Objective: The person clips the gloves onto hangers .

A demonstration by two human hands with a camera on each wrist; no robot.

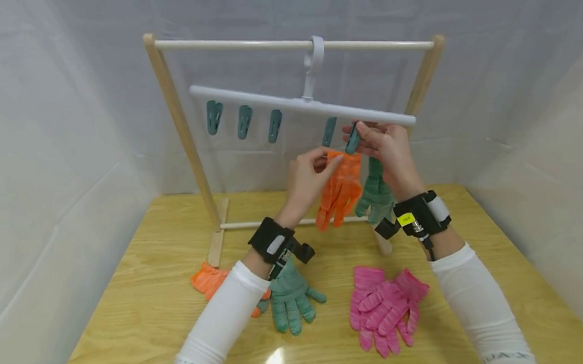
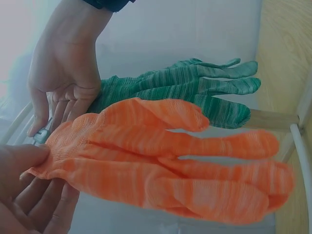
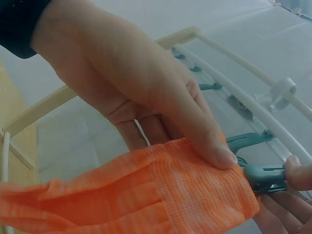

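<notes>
The left hand (image 1: 311, 175) pinches the orange glove (image 1: 341, 187) by its cuff. The right hand (image 1: 386, 147) squeezes the clip (image 1: 352, 139). The glove looks light and floppy, best held at the cuff.

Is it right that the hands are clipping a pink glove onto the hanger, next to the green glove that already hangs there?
Not quite: the glove being clipped is the orange glove, not a pink one. The head view shows the left hand holding its cuff while the right hand pinches the clip. The pink gloves lie on the table. The green glove does hang beside it.
</notes>
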